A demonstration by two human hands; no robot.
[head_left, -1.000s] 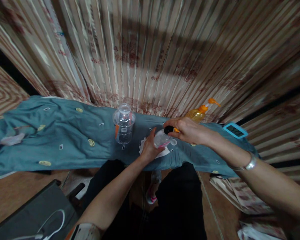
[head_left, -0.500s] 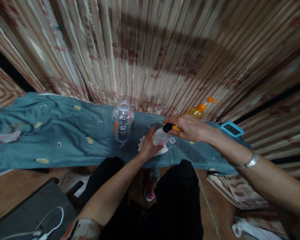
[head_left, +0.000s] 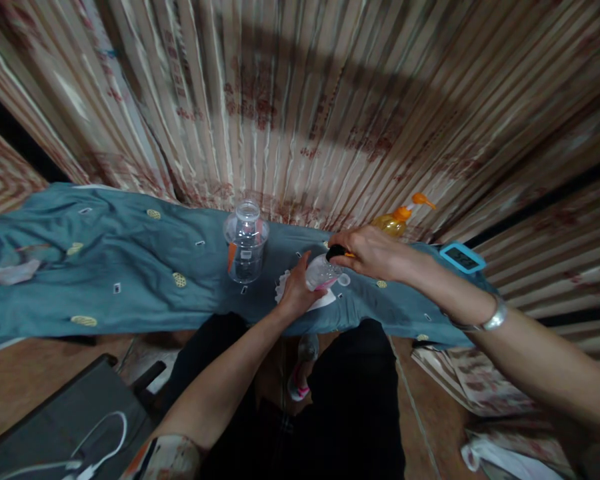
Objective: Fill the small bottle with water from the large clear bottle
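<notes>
My left hand is wrapped around a small clear plastic bottle with some pink low on its side. The bottle tilts slightly over a white scalloped paper or cloth. At its top, the fingers of my right hand close on a black tool with a yellow-orange part; its exact kind is not clear. A small clear disc, perhaps a lid, lies just right of the bottle. Farther left stands a larger clear plastic jar, uncapped, with an orange patch on its side.
A yellow pump bottle with an orange nozzle stands behind my right hand. The blue-framed digital clock sits at the right end of the teal cloth. Behind hangs a pleated curtain. A dark stand with white cables is at lower left.
The black tool has turned slightly in my right hand, so less of its yellow-orange part shows. My left hand keeps the bottle in place.
</notes>
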